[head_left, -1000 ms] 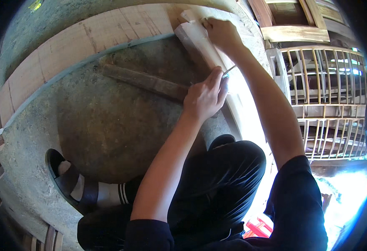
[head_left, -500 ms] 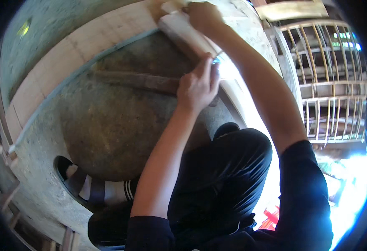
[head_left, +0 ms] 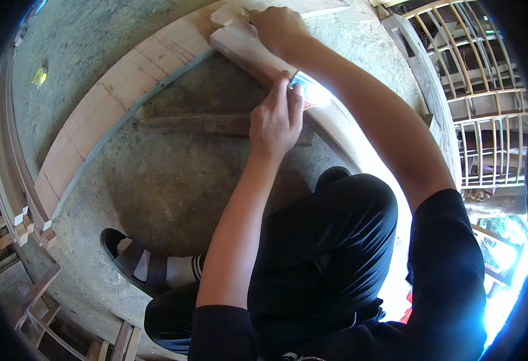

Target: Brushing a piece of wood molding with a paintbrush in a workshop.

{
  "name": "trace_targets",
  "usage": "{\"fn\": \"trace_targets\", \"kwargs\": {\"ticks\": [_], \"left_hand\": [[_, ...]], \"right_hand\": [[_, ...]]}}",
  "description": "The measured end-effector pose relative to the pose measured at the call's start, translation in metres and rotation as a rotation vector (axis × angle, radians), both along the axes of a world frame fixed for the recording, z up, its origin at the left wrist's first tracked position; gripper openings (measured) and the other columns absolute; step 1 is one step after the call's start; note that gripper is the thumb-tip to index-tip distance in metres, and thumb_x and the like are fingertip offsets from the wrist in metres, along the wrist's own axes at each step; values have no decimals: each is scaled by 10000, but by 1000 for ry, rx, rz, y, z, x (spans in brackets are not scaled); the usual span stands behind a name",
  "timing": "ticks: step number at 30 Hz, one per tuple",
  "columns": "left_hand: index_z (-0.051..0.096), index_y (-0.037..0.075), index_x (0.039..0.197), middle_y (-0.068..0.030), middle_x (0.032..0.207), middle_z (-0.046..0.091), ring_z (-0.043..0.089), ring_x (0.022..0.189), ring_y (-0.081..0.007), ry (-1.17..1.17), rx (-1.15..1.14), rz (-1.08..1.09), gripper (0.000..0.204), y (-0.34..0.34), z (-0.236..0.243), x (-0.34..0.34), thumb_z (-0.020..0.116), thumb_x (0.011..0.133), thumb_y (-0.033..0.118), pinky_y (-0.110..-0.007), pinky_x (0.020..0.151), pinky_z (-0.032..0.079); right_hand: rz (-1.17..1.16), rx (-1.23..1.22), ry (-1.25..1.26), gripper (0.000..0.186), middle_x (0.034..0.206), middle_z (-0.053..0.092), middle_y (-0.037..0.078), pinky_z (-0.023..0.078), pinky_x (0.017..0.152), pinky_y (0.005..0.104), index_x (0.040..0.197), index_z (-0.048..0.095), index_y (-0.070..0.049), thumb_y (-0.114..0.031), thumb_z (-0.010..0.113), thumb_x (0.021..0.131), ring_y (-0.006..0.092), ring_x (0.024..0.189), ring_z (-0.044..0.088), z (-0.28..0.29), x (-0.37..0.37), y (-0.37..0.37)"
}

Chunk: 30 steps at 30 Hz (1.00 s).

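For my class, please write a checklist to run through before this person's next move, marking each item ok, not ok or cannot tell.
1. Left hand holding the small shiny item: ok, pinched.
2. Right hand at the far end of the pale timber: ok.
3. Right hand's grip: cannot tell, partly hidden.
4. Pale timber evenly lit: not ok, glare washes out part.
5. Floor free of loose wood: not ok, a dark wooden bar lies there.
6. Yellow object away from both hands: ok.
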<state>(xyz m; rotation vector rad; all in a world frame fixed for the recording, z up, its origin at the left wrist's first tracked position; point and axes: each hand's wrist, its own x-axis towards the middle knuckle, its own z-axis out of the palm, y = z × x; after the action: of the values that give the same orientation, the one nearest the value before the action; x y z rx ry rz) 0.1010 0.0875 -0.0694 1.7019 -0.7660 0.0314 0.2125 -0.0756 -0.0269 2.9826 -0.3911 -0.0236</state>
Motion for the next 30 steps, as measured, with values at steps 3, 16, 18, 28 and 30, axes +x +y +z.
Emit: {"fn": "trace_targets", "kwargs": {"ticks": [3, 16, 18, 28, 30], "left_hand": [[576, 28, 1277, -233, 1016, 726, 721, 849, -418, -4, 29, -18, 360, -4, -1, 0, 530, 1063, 313, -493, 719, 587], [588, -1, 1207, -263, 916, 720, 718, 810, -453, -20, -13, 7, 344, 0, -5, 0, 512, 1082, 311, -501, 676, 575], [591, 1, 1210, -259, 917, 722, 718, 810, -453, -24, -19, 17, 342, 1, -5, 1, 510, 1083, 308, -500, 675, 576], [597, 7, 1211, -229, 876, 728, 738, 760, -397, -26, 2, 28, 335, 3, -8, 0, 511, 1082, 303, -471, 640, 593], [610, 5, 1193, -226, 865, 729, 743, 756, -381, -14, 20, -11, 346, -5, -3, -2, 504, 1083, 316, -465, 631, 593]], "right_hand": [[45, -3, -108, 268, 980, 758, 212, 597, 804, 479, 1031, 764, -56, -205, 550, 970, 379, 928, 746, -1, 14, -4], [6, 78, -11, 284, 989, 746, 261, 590, 811, 506, 1052, 747, -21, -195, 531, 992, 408, 939, 742, 22, -5, 13], [-18, 128, -35, 278, 993, 746, 259, 591, 812, 505, 1039, 748, -17, -183, 531, 989, 406, 941, 743, 27, -10, 17], [43, -30, 20, 298, 952, 749, 226, 584, 803, 525, 1044, 737, -71, -238, 492, 1012, 394, 919, 739, 13, -14, 6], [10, -74, 48, 296, 900, 739, 231, 574, 804, 504, 985, 724, -63, -267, 513, 1023, 401, 890, 729, 15, -2, -11]]}}
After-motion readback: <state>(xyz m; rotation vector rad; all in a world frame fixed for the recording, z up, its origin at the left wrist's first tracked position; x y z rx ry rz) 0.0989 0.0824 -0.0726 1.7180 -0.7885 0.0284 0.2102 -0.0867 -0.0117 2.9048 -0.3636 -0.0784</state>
